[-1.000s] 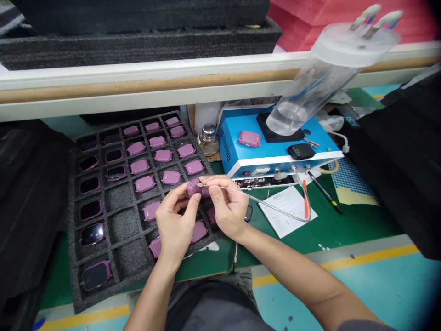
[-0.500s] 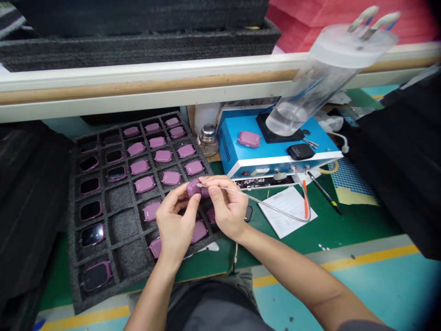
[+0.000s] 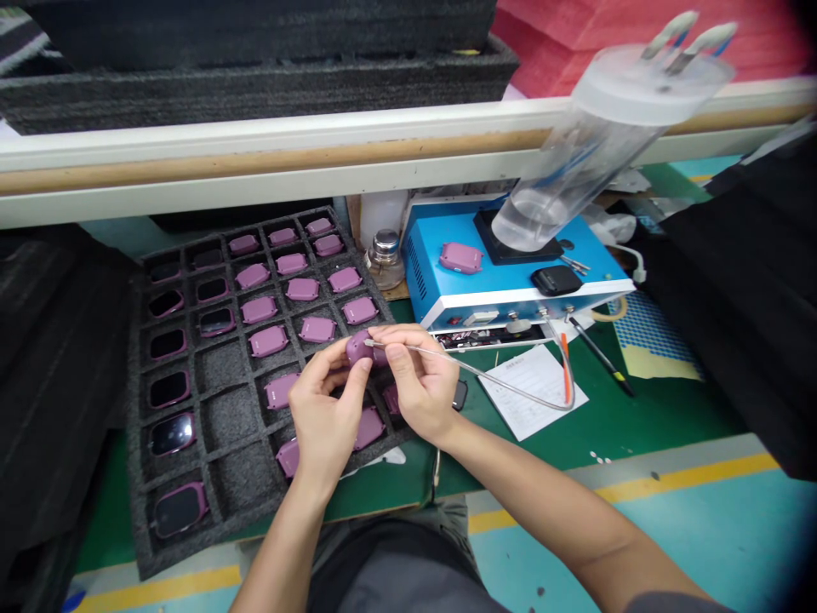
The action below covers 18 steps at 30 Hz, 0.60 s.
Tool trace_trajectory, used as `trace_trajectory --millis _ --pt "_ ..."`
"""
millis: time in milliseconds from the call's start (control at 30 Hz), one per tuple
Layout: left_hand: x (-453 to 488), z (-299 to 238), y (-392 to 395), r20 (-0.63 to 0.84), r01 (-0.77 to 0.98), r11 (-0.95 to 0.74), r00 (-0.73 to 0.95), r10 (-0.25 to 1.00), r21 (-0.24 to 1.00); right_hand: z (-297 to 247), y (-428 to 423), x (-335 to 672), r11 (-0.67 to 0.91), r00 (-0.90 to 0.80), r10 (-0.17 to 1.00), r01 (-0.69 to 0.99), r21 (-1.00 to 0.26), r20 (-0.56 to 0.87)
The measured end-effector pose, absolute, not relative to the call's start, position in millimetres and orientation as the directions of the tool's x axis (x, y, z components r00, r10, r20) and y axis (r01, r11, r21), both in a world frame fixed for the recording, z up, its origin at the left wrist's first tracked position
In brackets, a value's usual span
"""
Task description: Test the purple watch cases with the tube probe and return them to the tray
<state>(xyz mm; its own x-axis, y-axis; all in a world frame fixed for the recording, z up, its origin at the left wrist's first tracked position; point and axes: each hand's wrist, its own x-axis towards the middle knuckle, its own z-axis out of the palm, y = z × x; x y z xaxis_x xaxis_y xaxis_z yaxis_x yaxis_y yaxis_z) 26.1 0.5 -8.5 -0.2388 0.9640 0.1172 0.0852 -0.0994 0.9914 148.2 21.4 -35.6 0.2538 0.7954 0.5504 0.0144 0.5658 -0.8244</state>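
Observation:
Between its thumb and fingers, my left hand (image 3: 328, 400) grips a purple smartwatch case (image 3: 359, 347), raised above the foam tray (image 3: 233, 417). My right hand (image 3: 418, 383) is closed on the end of a thin clear tube (image 3: 491, 377). The pale tip of the tube meets the case, or nearly so; whether they touch I cannot tell. My right fingers are right beside the case and hide part of it. The tube loops right and back to the front of a blue machine (image 3: 440, 230). More purple cases (image 3: 268, 340) lie in the tray's compartments, some with dark screens (image 3: 169, 390).
A clear cylinder (image 3: 574, 162) with liquid at its bottom leans above the machine. On top of the machine lie another purple case (image 3: 461, 257) and a black one (image 3: 557, 280). A paper sheet (image 3: 527, 396), a pen (image 3: 603, 358) and a glass bottle (image 3: 385, 260) are nearby. A shelf edge (image 3: 255, 170) crosses behind.

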Motion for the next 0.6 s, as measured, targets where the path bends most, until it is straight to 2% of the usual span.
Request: trace_trajectory --millis 233,333,433,500,600 --pt "34.2 -14.7 -4.4 0.179 0.142 -0.152 -0.207 0.962 0.978 -37.6 11.7 150.7 0.559 0.27 0.791 0.047 -0.828 0.549" --pt "29.2 -13.5 -14.3 0.296 0.289 -0.241 -0.165 0.941 0.927 -43.3 4.7 149.6 0.555 0.31 0.788 0.016 -0.832 0.532" --pt "-1.6 1.5 -36.9 0.38 0.536 -0.271 -0.102 0.92 0.8 -46.7 0.6 146.2 0.553 0.349 0.788 -0.039 -0.833 0.507" --pt "-34.1 17.1 -61.4 0.326 0.685 -0.192 -0.07 0.943 0.702 -46.2 -1.7 144.5 0.53 0.362 0.798 -0.041 -0.847 0.481" --pt "-83.4 35.2 -99.0 0.1 0.798 -0.078 0.023 0.995 0.598 -44.3 -4.2 143.6 0.476 0.349 0.828 -0.023 -0.879 0.439"
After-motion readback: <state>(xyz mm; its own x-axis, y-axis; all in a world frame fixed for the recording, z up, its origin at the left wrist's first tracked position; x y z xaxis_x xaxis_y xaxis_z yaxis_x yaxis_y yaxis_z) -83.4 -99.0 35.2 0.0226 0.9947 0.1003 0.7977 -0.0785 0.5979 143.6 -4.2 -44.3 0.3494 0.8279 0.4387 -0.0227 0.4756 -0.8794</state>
